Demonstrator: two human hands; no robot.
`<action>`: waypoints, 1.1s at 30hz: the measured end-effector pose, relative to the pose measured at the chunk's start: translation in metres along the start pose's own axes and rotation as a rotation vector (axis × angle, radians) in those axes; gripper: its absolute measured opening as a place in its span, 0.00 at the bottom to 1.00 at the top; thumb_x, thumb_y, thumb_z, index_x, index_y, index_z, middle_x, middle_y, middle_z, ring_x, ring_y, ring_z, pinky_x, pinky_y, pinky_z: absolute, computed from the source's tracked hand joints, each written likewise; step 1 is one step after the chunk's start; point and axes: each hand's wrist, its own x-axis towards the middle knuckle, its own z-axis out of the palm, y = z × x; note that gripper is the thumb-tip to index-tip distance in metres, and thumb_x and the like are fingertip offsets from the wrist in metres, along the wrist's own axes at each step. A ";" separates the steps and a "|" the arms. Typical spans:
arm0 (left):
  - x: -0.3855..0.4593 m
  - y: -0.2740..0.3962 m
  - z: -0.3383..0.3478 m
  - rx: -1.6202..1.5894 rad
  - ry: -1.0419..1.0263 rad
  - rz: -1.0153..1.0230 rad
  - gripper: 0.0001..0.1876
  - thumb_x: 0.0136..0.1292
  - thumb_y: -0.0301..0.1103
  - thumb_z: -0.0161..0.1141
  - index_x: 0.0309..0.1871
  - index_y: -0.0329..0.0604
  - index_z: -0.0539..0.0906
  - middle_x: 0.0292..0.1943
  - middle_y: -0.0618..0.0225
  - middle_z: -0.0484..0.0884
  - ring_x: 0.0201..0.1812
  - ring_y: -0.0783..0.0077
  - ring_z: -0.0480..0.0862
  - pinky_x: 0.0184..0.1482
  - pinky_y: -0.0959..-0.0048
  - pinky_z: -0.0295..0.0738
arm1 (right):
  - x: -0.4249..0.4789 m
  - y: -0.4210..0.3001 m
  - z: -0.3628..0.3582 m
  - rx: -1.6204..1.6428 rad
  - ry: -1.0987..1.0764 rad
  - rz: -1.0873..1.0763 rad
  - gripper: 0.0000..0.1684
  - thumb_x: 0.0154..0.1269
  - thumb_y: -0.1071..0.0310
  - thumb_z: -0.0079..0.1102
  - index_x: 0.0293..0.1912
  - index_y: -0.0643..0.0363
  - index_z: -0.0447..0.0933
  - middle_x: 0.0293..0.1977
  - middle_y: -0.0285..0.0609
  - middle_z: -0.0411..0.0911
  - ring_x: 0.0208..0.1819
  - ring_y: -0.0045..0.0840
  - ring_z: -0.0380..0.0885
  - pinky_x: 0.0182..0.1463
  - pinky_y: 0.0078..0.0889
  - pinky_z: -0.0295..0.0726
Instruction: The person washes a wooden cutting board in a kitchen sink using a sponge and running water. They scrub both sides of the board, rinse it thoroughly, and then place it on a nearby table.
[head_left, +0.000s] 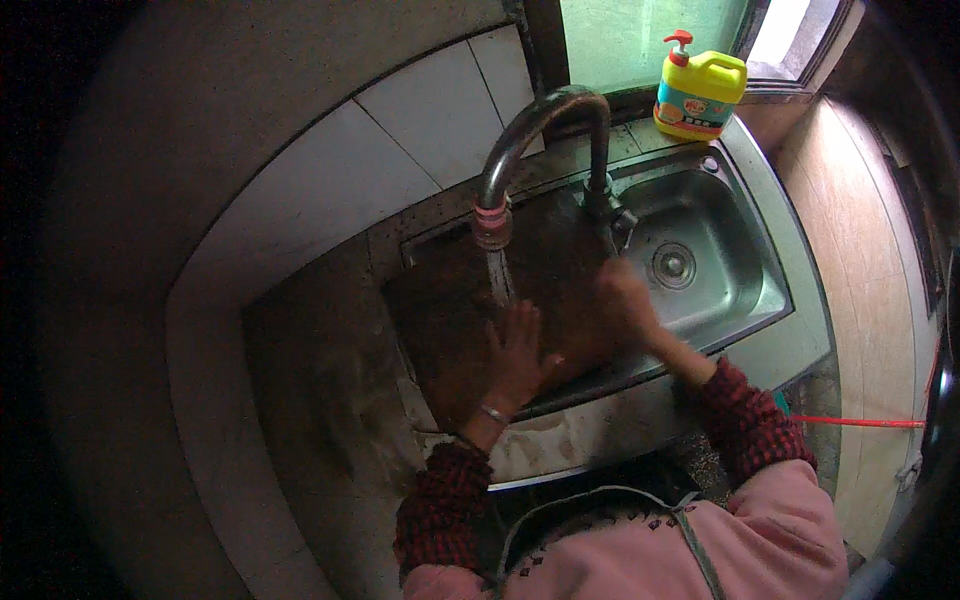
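Observation:
A wide dark brown board, perhaps a wooden chopping board, lies tilted across the left part of a steel double sink. My left hand rests flat on its surface, fingers spread, with a bracelet at the wrist. Water runs from the curved metal faucet and lands at my left fingertips. My right hand is blurred at the board's right side, beside the faucet base. Its fingers look curled, but whether they grip the board's edge or anything else cannot be made out.
To the right is the bare right basin with its drain strainer. A yellow pump bottle stands behind it by the window. White wall tiles rise close behind the faucet. A red rod shows at the right.

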 end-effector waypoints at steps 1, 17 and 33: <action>0.004 0.002 0.003 0.008 -0.046 0.014 0.33 0.67 0.49 0.53 0.72 0.45 0.60 0.71 0.56 0.61 0.70 0.52 0.61 0.69 0.50 0.56 | -0.015 -0.013 0.013 -0.140 0.063 -0.236 0.12 0.65 0.64 0.53 0.30 0.61 0.78 0.52 0.50 0.73 0.56 0.41 0.71 0.55 0.48 0.71; -0.106 -0.121 0.000 -0.157 0.203 -0.772 0.29 0.72 0.40 0.47 0.72 0.38 0.58 0.72 0.52 0.57 0.73 0.54 0.56 0.73 0.61 0.51 | 0.018 -0.157 0.190 -0.349 0.098 -0.797 0.18 0.61 0.54 0.54 0.43 0.55 0.82 0.61 0.51 0.68 0.67 0.41 0.61 0.69 0.53 0.57; -0.119 -0.140 0.031 -0.136 0.269 -0.927 0.21 0.72 0.37 0.48 0.64 0.35 0.70 0.63 0.48 0.70 0.64 0.50 0.68 0.67 0.59 0.61 | 0.116 -0.030 0.098 -0.407 0.493 -0.183 0.21 0.67 0.54 0.54 0.26 0.59 0.81 0.71 0.54 0.51 0.73 0.46 0.50 0.71 0.57 0.51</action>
